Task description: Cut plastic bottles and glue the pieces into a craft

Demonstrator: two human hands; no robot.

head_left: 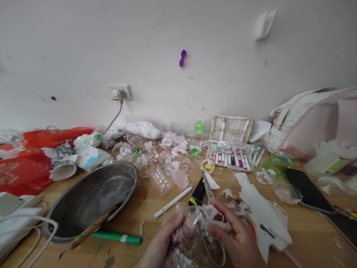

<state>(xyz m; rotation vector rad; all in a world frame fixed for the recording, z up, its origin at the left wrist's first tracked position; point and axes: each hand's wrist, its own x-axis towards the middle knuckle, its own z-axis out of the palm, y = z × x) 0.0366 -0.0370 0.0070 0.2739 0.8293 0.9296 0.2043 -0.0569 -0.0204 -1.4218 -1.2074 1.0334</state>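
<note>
My left hand (167, 234) is closed around a clear plastic bottle piece (191, 227) at the bottom middle. From the right, my right hand (234, 230) pinches whitish torn scrap (216, 217) at the bottle piece's side; whether the scrap is stuck to it I cannot tell. Scissors (208, 188) point away from me just beyond my hands, their lower part partly hidden behind the plastic. Beside them lies a black and yellow utility knife (197, 192). A white marker (173, 202) rests on the table, left of the knife.
A dark metal basin (92, 197) with a paintbrush (89, 229) across its rim stands left, a green marker (117, 237) beside it. Plastic and paper scraps fill the middle. Behind are an open marker case (231, 134) and a pink bag (315, 123); a phone (306, 190) lies right.
</note>
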